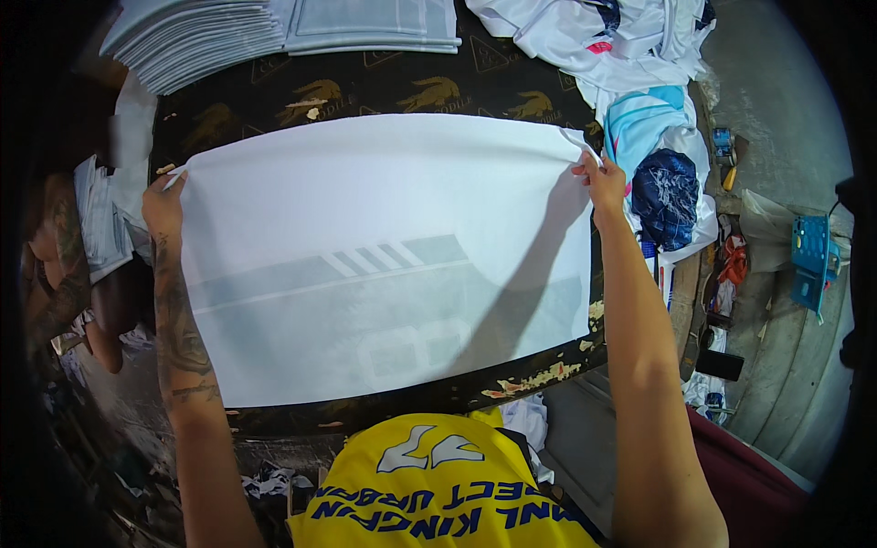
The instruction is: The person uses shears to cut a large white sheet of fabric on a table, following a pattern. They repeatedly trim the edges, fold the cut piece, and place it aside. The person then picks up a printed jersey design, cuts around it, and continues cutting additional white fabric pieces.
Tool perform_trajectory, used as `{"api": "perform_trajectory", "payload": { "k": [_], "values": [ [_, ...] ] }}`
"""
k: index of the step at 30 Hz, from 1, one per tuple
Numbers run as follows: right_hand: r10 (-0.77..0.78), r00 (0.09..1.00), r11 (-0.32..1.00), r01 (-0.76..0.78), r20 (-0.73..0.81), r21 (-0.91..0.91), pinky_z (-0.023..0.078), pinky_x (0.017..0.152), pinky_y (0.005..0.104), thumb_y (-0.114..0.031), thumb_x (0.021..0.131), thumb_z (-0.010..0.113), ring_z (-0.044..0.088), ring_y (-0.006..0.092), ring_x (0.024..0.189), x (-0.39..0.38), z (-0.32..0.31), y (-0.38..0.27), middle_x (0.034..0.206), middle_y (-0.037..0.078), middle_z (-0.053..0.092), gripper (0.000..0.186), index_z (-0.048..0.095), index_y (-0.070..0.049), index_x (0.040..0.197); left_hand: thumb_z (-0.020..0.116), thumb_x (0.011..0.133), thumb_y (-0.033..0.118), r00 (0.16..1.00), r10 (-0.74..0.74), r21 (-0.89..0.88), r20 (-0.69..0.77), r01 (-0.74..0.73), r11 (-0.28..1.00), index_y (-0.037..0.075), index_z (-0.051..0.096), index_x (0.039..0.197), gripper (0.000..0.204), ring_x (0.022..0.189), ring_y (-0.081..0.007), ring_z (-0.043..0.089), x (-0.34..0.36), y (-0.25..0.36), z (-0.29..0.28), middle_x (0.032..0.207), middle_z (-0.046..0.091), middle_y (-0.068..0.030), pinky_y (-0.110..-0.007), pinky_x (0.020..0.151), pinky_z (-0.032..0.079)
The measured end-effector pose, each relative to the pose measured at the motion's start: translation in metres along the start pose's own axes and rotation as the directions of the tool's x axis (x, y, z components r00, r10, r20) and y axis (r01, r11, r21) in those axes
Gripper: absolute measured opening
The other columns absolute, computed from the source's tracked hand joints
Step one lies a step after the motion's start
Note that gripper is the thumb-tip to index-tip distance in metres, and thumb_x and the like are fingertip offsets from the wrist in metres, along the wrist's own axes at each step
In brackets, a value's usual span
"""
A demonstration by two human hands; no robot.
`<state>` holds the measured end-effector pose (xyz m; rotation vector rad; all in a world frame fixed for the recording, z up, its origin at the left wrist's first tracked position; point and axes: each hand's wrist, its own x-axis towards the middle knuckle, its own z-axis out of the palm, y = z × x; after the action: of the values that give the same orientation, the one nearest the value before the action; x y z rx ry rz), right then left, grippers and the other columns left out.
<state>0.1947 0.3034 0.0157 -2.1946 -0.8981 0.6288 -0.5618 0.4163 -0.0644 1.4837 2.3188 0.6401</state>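
The large white fabric sheet covers most of the dark patterned table, so whatever lies beneath stays unseen; only faint grey stripes ghost through. The left hand fingers tuck behind the sheet's corner, grip unclear. The stack of grey-white folded sheets runs off the top edge. The person at the left is dark and cut off by the rim.
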Motion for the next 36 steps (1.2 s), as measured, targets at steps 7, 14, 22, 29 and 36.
{"api": "perform_trajectory", "payload": {
  "k": [7,14,22,29,36],
  "values": [
    [-0.148,0.989,0.987,0.145,0.032,0.070,0.049,0.064,0.0302,-0.023,0.103,0.076,0.062,0.0114,0.065,-0.028,-0.013,0.003,0.077,0.005,0.075,0.022,0.075,-0.001,0.104,0.070,0.103,0.050,0.934,0.199,0.126,-0.298,-0.168,0.978,0.021,0.043,0.166,0.074,0.125,-0.0383,0.065,-0.117,0.020,0.016,0.139,0.068,-0.0152,-0.050,0.111,0.047],
    [-0.005,0.980,0.927,0.079,0.198,-0.367,0.057,0.075,0.0401,-0.017,0.091,0.083,0.070,0.0261,0.080,-0.225,-0.096,0.120,0.095,0.016,0.076,0.026,0.075,0.001,0.109,0.047,0.110,0.065,0.984,0.130,0.812,-0.124,0.025,0.583,0.034,0.027,0.174,0.074,0.167,-0.0382,0.018,-0.151,0.018,-0.010,0.183,0.020,-0.0058,-0.084,0.123,0.009],
    [0.030,0.994,0.944,0.008,0.109,-0.331,0.053,0.074,0.0496,-0.027,0.096,0.080,0.069,0.0427,0.081,-0.295,-0.092,0.161,0.089,0.021,0.071,0.029,0.070,0.000,0.101,0.066,0.105,0.041,0.744,0.621,-0.019,0.247,-0.637,0.771,0.007,0.042,0.165,0.072,0.160,-0.0398,0.031,-0.361,0.135,0.048,0.170,0.038,-0.0202,-0.061,0.130,0.020],
    [-0.099,0.965,0.928,0.179,0.245,-0.328,0.052,0.071,0.0510,-0.020,0.095,0.078,0.069,0.0445,0.076,-0.281,-0.139,0.194,0.081,0.025,0.070,0.027,0.072,0.005,0.091,0.056,0.111,0.044,0.972,-0.218,0.429,-0.088,0.234,0.873,0.005,0.035,0.169,0.073,0.163,-0.0448,0.024,-0.434,-0.037,-0.045,0.175,0.030,-0.0244,-0.064,0.131,0.016],
    [-0.081,0.982,0.857,0.157,0.172,-0.492,0.053,0.073,0.0461,-0.014,0.096,0.079,0.069,0.0328,0.079,-0.268,-0.168,0.160,0.084,0.015,0.071,0.026,0.065,-0.002,0.114,0.059,0.110,0.040,0.967,0.116,0.334,-0.226,-0.035,0.942,0.010,0.047,0.163,0.063,0.150,-0.0462,0.041,-0.490,-0.071,-0.077,0.163,0.043,-0.0259,-0.061,0.122,0.031]
  ]
}}
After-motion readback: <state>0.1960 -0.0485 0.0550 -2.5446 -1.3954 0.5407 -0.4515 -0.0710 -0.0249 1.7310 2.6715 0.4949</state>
